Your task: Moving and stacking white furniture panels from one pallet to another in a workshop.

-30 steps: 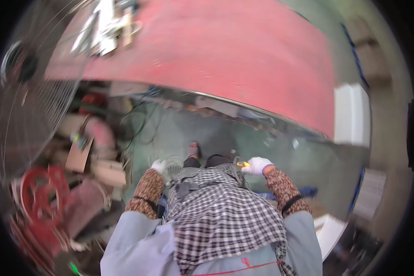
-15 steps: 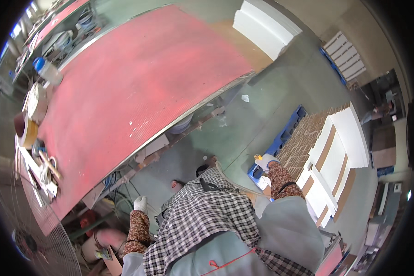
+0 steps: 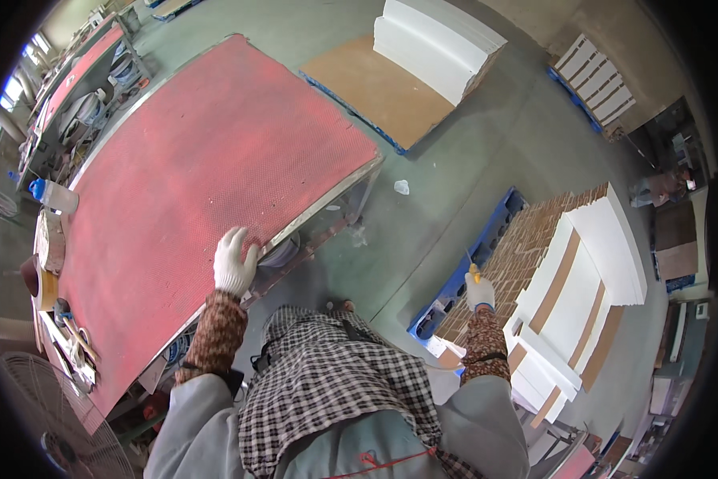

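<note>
My left hand (image 3: 235, 265), in a white glove, is at the near edge of the red textured tabletop (image 3: 215, 152). Its fingers are spread and hold nothing; whether they rest on the surface I cannot tell. Also gloved in white, my right hand (image 3: 480, 292) is closed around a small yellow tool (image 3: 474, 272) with a thin tip pointing away from me. This hand is above the blue pallet (image 3: 486, 246), beside the brown stacked strips (image 3: 526, 259). Long white panels (image 3: 610, 239) with brown strips between them lie to its right.
Farther off, a brown board (image 3: 375, 88) on a blue pallet carries white curved panels (image 3: 435, 48). A blue-capped bottle (image 3: 55, 194), tape rolls (image 3: 46, 281) and hand tools line the table's left end. A fan (image 3: 63, 423) stands at lower left. Another person (image 3: 662, 188) is at far right.
My left hand has risen from low beside my body to the table's edge. My right hand has reached slightly forward with the yellow tool. The view has shifted, showing more of the far pallet.
</note>
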### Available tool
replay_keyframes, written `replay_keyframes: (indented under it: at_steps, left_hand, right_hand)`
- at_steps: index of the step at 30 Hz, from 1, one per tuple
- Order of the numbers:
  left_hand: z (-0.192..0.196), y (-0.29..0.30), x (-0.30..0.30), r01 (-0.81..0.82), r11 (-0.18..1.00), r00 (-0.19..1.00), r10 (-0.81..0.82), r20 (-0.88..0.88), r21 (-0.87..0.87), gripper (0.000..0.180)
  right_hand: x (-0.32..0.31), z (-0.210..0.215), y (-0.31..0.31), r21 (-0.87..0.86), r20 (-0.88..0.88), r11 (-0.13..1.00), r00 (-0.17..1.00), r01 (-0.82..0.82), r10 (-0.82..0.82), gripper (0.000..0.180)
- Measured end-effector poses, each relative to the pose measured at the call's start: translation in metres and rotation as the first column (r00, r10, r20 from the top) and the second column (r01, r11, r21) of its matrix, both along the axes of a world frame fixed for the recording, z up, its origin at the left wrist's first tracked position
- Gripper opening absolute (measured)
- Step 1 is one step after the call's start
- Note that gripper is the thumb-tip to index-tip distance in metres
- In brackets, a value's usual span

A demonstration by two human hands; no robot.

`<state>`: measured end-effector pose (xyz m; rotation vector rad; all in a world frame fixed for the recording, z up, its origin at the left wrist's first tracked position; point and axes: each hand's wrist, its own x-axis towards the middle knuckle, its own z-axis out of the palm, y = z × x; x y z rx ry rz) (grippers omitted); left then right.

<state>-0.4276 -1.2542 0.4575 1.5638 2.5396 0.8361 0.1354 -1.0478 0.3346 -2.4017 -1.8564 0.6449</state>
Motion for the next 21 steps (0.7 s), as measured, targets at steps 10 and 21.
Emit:
replay_keyframes:
  at_steps: [10,21]
  left_hand:
    - [-0.039,0.154,0.004,-0.014,0.987,0.999,0.005,-0.051,-0.162,0.054]
    - [-0.051,0.345,0.000,-0.112,0.967,0.987,0.081,-0.140,-0.228,0.055]
  right_hand:
    - [-0.008,0.040,0.067,-0.177,-0.052,0.950,0.966,-0.257,0.252,0.051]
    - [-0.102,0.062,0.198,-0.372,-0.145,0.686,0.769,-0.625,0.622,0.055]
